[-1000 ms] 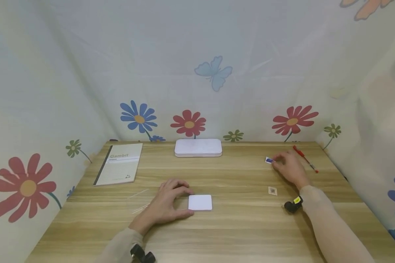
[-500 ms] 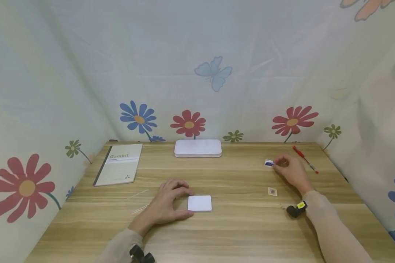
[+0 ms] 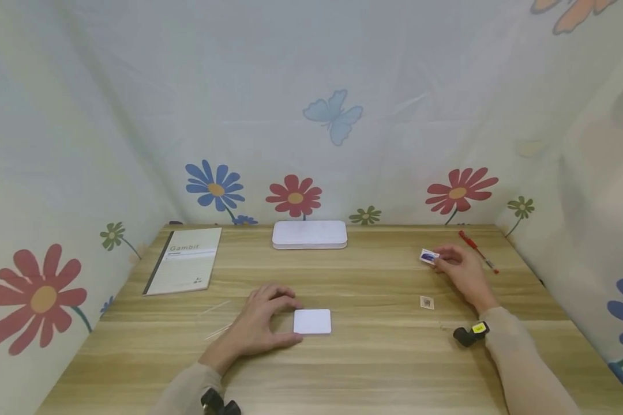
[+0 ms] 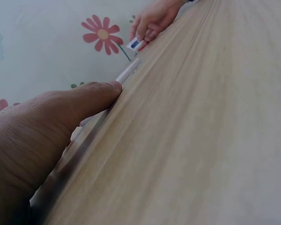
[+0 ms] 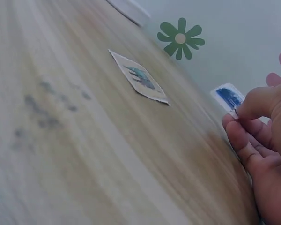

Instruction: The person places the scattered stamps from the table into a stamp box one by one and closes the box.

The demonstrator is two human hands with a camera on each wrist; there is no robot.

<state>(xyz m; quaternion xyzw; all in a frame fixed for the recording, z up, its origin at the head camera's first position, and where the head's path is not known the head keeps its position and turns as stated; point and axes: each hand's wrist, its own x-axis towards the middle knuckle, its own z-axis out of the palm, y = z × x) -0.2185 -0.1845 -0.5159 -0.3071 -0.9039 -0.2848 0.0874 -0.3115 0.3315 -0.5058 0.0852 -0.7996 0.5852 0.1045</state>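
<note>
My right hand [image 3: 464,274] pinches a blue-and-white postage stamp [image 3: 428,256] by its edge, between thumb and fingers. The right wrist view shows this blue stamp [image 5: 228,96] raised off the tabletop. A second, beige stamp [image 3: 427,302] lies flat nearer the front; in the right wrist view the beige stamp [image 5: 139,77] has a green and grey picture. My left hand [image 3: 259,323] holds a small white card [image 3: 312,321] at its left end, thumb at the near corner and forefinger at the far corner. The left thumb [image 4: 98,96] is close up in the left wrist view.
On the wooden table [image 3: 342,380] a white case [image 3: 310,233] stands at the back middle. A notebook [image 3: 184,259] lies at the left, and a red pen [image 3: 477,251] right of my right hand. Thin clear strips [image 3: 218,331] lie beside my left wrist.
My right hand has drawn back slightly to the right and towards me with the blue stamp, which now shows more of its face. The left hand stays at the card.
</note>
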